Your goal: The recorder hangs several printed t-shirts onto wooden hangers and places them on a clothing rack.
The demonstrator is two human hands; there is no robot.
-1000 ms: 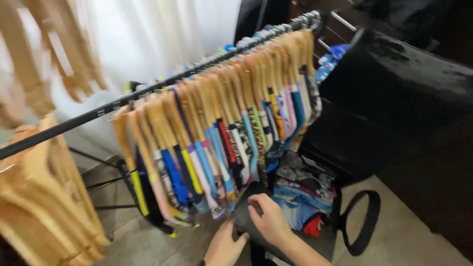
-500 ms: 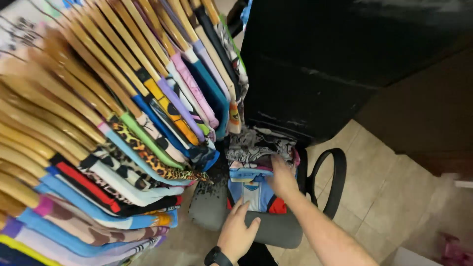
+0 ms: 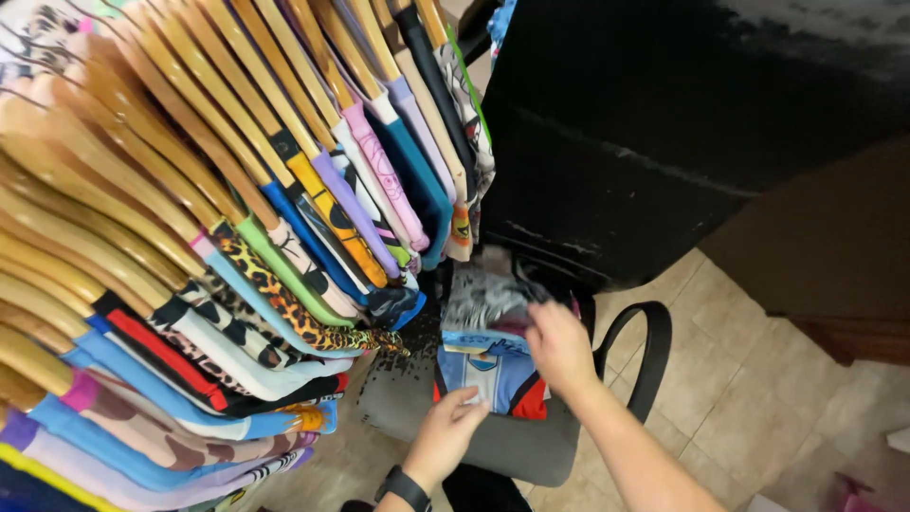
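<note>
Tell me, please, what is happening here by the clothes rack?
A person is bent over a stack of folded clothes piled on the grey seat of a chair. The right hand rests on top of the pile near its upper edge, while the left hand, with a dark watch at the wrist, touches its lower left corner. To the left hangs a packed row of colourful garments on wooden hangers. A black cabinet stands behind the chair.
</note>
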